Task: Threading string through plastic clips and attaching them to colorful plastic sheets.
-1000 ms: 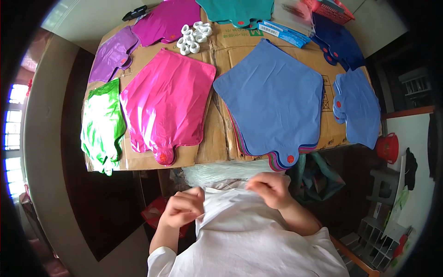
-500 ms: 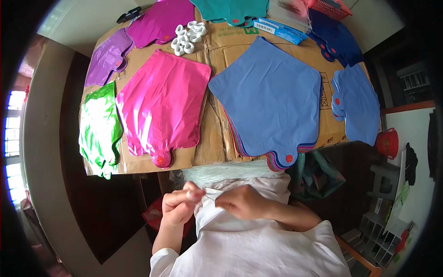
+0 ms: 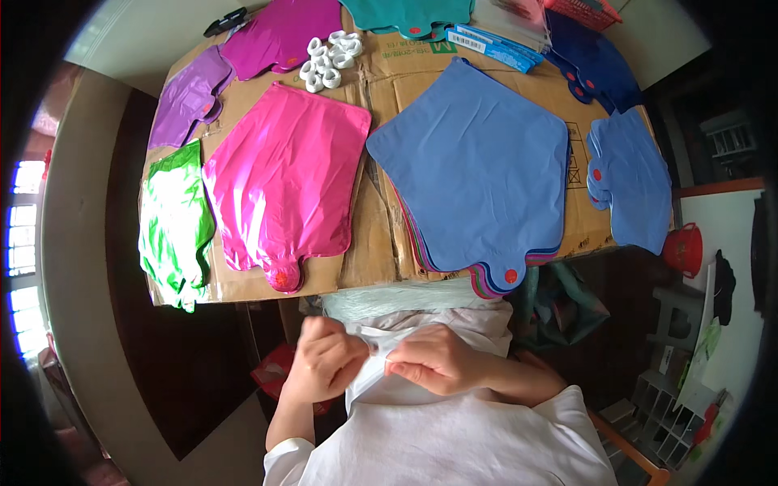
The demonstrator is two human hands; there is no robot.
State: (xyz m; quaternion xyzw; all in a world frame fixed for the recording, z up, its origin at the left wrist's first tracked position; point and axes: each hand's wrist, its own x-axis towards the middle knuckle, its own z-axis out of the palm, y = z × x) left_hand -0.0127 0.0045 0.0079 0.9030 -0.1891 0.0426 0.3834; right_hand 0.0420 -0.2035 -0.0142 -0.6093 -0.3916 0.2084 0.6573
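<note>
Both my hands are raised in front of my white shirt, just short of the table's near edge. My left hand (image 3: 328, 356) is closed, its knuckles turned up and its fingertips hidden; it is slightly blurred. Close beside it, my right hand (image 3: 433, 360) is closed in a pinch, thumb against curled fingers. A tiny bit of white shows at the right thumb tip, too small to name. Beyond the hands lie a shiny pink flat foil balloon (image 3: 288, 178) and a stack of flat balloons with a blue one (image 3: 478, 170) on top, its tab marked with a red dot.
Cardboard (image 3: 369, 259) covers the table. Around its edge lie green (image 3: 174, 227), purple, teal and blue flat balloons, small white rolls (image 3: 331, 78), blue packets (image 3: 494, 49) and a black marker (image 3: 225, 22). Pale strands (image 3: 397, 301) hang below the near edge, beside a dark green bag (image 3: 563, 304).
My left hand has turned over, from fingers showing in a pinch to knuckles up. My right hand has rotated so its thumb shows. The things on the table lie as before.
</note>
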